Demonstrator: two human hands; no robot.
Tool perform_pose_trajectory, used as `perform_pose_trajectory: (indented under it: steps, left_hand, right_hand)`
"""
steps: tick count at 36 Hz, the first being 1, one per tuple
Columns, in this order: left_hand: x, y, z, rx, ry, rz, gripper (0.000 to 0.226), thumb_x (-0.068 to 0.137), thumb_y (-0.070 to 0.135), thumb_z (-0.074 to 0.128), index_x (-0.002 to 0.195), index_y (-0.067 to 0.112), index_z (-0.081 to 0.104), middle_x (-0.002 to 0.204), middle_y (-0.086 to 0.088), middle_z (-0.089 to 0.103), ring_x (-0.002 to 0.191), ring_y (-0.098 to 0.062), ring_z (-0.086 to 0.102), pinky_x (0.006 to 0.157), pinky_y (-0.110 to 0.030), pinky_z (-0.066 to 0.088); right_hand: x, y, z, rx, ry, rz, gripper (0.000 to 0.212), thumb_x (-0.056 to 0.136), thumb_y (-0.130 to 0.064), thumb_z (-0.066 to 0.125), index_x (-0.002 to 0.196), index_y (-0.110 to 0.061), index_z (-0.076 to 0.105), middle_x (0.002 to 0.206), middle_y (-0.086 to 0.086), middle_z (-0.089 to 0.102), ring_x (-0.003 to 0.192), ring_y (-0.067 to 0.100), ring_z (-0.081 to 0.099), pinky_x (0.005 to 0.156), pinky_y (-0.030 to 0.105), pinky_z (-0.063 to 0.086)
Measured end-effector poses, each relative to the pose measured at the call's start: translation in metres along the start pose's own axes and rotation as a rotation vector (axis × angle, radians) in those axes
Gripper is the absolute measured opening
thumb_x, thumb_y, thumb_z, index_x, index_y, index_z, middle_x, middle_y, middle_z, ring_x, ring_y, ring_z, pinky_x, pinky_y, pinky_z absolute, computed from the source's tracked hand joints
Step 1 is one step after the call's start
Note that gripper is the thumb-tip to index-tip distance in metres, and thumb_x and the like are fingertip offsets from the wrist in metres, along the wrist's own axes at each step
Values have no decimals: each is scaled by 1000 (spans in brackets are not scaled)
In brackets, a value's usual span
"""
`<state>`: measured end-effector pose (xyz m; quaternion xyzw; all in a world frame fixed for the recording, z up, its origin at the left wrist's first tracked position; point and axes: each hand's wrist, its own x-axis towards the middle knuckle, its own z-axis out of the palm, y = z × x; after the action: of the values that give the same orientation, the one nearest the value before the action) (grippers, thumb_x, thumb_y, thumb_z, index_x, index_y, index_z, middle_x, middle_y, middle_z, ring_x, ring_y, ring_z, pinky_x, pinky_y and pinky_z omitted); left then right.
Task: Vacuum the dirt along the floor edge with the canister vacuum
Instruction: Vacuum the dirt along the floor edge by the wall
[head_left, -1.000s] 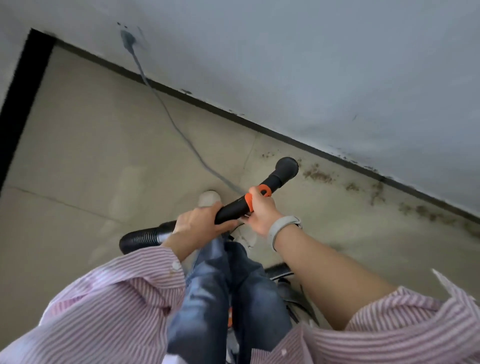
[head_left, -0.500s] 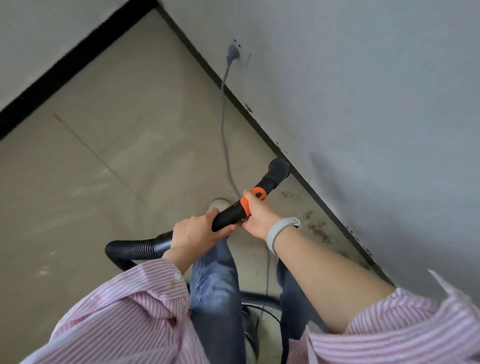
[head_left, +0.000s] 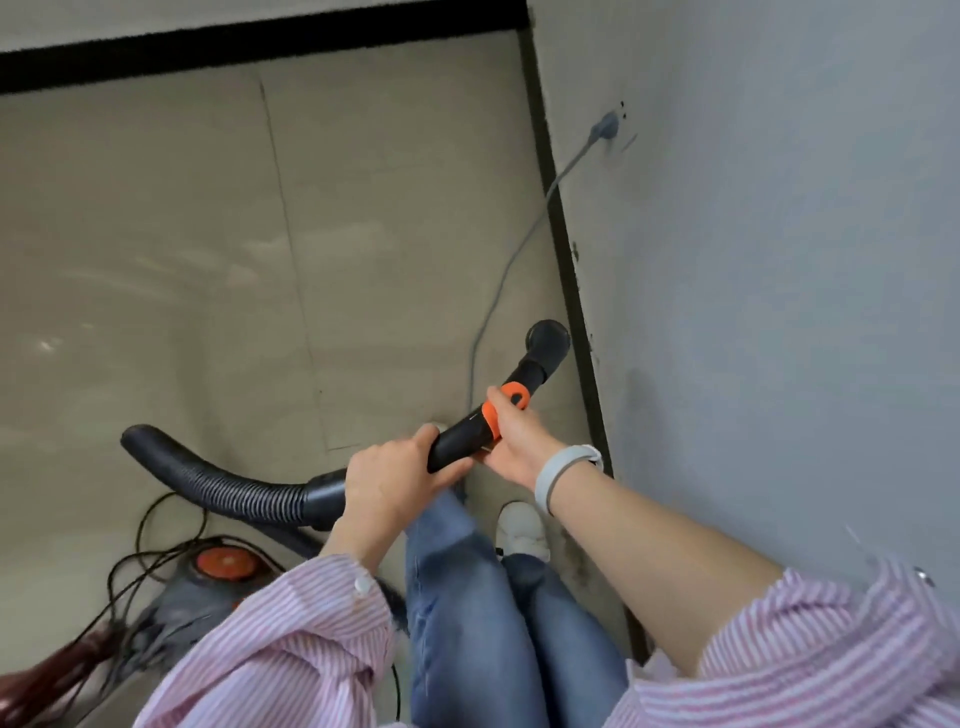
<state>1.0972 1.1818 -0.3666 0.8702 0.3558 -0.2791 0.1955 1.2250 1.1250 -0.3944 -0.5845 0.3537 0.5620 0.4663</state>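
Observation:
Both hands hold the black vacuum wand (head_left: 462, 439). My left hand (head_left: 395, 475) grips its rear end, where the ribbed black hose (head_left: 218, 480) joins. My right hand (head_left: 511, 441) grips the wand at its orange collar (head_left: 506, 402). The wand's round black end (head_left: 546, 340) points toward the black skirting strip (head_left: 569, 270) at the foot of the right wall. The grey canister (head_left: 192, 603) with an orange round button (head_left: 224, 564) sits on the floor at lower left. A few dark dirt specks (head_left: 575, 252) show along the skirting.
A grey power cord (head_left: 511, 260) runs from a wall plug (head_left: 605, 127) down across the beige tiled floor (head_left: 156, 260). Black cables (head_left: 150, 551) loop beside the canister. My jeans-clad legs and a white shoe (head_left: 522, 527) stand close to the wall. A second black skirting crosses the top.
The view has swung left, so the wall now runs up the right side and the canister has come into sight. Both hands keep the same grip on the wand.

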Motion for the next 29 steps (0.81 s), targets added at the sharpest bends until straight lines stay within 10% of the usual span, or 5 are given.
perform_pose_trajectory:
  steps: [29]
  left_hand:
    - [-10,12,307,31,85,92,49,89,68,35,99,21,46,90,0,68,82,-26,65,60,-31,35]
  right_hand:
    - [195,188,-144,-108,91,-98,20,97,-29,51,102,-10,46,97,10,56,92,25,58,87,46,50]
